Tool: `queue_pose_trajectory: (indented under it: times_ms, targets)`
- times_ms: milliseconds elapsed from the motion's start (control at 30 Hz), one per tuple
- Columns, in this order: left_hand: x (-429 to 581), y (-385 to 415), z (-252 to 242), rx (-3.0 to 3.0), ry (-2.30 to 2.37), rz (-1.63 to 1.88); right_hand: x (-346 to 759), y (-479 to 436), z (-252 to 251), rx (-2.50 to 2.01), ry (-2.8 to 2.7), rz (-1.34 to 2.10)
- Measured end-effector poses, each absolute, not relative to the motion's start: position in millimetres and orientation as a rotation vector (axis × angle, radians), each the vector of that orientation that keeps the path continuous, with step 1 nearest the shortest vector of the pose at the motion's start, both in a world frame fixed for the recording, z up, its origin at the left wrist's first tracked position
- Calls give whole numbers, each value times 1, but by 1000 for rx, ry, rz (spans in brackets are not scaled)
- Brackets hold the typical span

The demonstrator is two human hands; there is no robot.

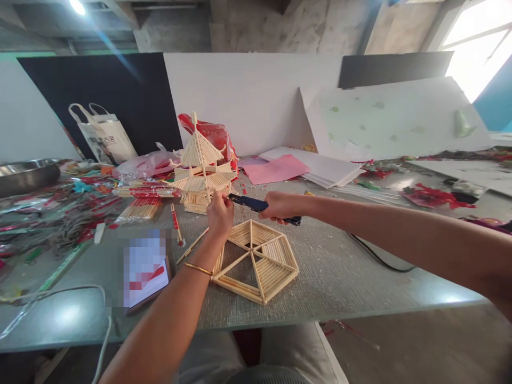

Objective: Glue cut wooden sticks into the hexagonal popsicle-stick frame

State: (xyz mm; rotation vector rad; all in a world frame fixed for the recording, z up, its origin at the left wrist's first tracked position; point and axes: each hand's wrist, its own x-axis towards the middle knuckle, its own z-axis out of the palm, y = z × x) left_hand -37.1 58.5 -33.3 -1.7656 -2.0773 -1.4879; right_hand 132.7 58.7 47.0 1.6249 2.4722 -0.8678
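Observation:
My right hand [279, 206] is closed around a long dark blue and black hand tool [247, 202], whose exact kind I cannot make out. The tool's far end reaches the fingertips of my left hand [220, 214]. That hand is closed in a pinch, and whatever it holds is too small to make out. Below both hands lies a many-sided wooden stick frame [276, 269] with spokes meeting at its centre. Some of its sections are filled with rows of sticks, others are open. Just behind my left hand stands a tiered pagoda model [200, 152] made of sticks.
A phone or tablet [148, 274] leans at the left, beside loose sticks [192, 246]. Bundled sticks [140, 208], plastic-wrapped materials and a metal bowl [28, 176] crowd the left side. Pink paper [276, 168], white boards [336, 169] and red scraps lie behind. A black cable [378, 256] runs at right.

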Motion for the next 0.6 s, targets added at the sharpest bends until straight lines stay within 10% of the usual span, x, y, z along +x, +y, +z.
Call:
queue_pose_trajectory:
  times_ms: [600]
  targets:
    - [-40,62,-34,-1876,-2142,-1326,141,78,34,1573,2517,-624]
